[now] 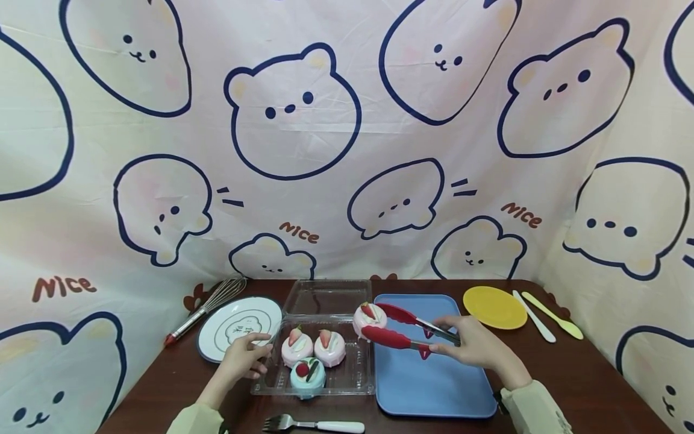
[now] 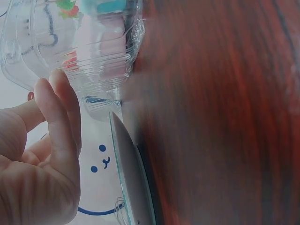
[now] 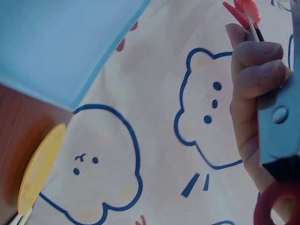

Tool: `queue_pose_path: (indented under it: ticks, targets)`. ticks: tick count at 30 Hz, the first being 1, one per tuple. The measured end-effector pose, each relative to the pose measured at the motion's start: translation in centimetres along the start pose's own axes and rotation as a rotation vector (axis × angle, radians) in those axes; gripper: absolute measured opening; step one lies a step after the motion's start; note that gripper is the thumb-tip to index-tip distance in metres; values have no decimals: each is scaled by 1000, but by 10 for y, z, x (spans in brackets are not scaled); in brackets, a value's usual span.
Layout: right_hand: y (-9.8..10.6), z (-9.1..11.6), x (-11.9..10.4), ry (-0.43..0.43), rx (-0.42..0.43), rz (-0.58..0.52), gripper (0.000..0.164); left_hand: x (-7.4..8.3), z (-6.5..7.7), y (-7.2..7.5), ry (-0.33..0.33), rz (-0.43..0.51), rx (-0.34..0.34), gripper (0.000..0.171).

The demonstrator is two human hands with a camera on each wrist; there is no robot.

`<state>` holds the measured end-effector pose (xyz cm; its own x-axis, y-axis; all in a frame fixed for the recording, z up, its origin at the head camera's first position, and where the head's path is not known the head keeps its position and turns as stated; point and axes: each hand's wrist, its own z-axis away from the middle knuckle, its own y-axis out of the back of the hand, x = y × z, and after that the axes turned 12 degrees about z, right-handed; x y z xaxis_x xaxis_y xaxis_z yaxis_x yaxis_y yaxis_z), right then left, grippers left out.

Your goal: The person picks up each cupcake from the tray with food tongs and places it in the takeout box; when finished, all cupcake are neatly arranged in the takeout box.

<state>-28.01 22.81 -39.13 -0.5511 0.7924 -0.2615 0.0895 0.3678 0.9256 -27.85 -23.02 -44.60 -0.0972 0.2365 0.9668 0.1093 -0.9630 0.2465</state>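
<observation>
My right hand (image 1: 477, 343) grips red-tipped metal tongs (image 1: 398, 315), whose steel handle (image 3: 281, 122) shows large in the right wrist view. Between the tong tips is a pink toy cake (image 1: 370, 320) with a strawberry on top, above the box's right edge beside the blue tray (image 1: 434, 386). Inside the clear plastic box (image 1: 352, 377) sit two more pink cakes (image 1: 297, 349) (image 1: 329, 349) and a light-blue cake (image 1: 308, 378). My left hand (image 1: 241, 358) is at the box's left side, its fingers (image 2: 58, 112) fairly straight near the wall; contact is unclear.
A white plate (image 1: 208, 337) and a whisk (image 1: 208, 306) lie at the left. The box's lid (image 1: 328, 298) stands open behind it. A fork (image 1: 314, 425) lies in front. On the right are a yellow plate (image 1: 494, 307), a white knife (image 1: 535, 318) and a yellow-green utensil (image 1: 553, 316).
</observation>
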Motion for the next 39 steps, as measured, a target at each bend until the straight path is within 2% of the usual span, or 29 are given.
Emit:
queue_pose_path:
  ticks: [7,14,18,24,30,39]
  targets:
    - [-10,-1,-14,123,-21,-10,50,-1,0,1,4,-2,-2,37]
    - [-18,-3,-25,174,-21,-43,49,-2,-2,1,3,16,-8,37]
    - [-21,-3,-27,190,-19,-43,50,-2,-1,1,0,14,-6,37]
    - [-24,-3,-30,184,-57,-76,50,-2,-1,1,2,15,-4,36]
    - [-27,-5,-32,175,-84,-64,54,-4,-1,1,8,10,-2,36]
    - [-19,-11,-36,216,-139,-54,53,-3,-1,1,-7,16,-3,36]
